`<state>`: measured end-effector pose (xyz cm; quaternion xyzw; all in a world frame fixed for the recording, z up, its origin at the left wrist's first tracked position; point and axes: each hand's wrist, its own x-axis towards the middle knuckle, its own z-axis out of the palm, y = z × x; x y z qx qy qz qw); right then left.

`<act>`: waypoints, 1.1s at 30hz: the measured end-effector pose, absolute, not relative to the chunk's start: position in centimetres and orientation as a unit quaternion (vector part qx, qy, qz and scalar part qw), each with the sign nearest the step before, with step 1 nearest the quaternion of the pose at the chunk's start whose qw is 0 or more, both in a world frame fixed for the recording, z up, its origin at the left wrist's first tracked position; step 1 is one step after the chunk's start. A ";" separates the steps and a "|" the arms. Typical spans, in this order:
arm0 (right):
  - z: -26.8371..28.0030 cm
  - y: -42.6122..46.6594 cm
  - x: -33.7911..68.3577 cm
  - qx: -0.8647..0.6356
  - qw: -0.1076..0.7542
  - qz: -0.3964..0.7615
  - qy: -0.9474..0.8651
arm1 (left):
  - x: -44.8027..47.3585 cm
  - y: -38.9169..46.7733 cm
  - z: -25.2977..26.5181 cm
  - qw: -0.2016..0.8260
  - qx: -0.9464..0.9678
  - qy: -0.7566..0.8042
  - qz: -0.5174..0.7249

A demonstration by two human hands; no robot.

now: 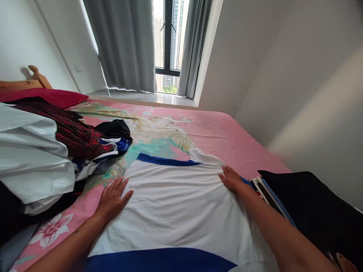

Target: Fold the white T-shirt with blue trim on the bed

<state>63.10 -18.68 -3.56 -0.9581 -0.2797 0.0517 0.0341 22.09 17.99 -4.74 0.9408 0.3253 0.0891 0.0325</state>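
A white shirt (176, 204) with blue bands lies spread on the pink flowered bedsheet (218, 128), with soft creases running across it. One blue band edges its far side and a wider one crosses its near part. My left hand (113, 198) rests flat at the shirt's left edge, fingers apart. On the opposite edge, my right hand (231, 178) lies with outstretched fingers on the fabric. Neither hand grips anything. A piece of white cloth juts out beyond the far right corner of the shirt.
Loose clothes heap up at left, among them a red plaid garment (76, 132) and a white garment (31, 151). A folded stack topped by black cloth (309, 200) sits at right. Farther off are a red pillow (56, 97), grey curtains (124, 45) and a window.
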 end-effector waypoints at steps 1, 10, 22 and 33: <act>-3.2 -18.2 62.3 -0.957 0.035 0.041 -0.284 | 22.1 17.8 -4.5 0.036 0.940 0.328 0.087; -5.2 -16.8 58.6 -0.924 0.054 0.033 -0.378 | 21.9 17.0 -3.8 0.043 0.937 0.338 0.075; -1.6 -14.6 59.5 -0.925 0.055 0.070 -0.369 | 22.2 16.9 -3.8 0.039 0.937 0.344 0.045; -3.9 -11.5 57.8 -0.878 0.222 -0.072 -0.418 | 26.1 19.2 0.8 0.083 0.921 0.378 0.035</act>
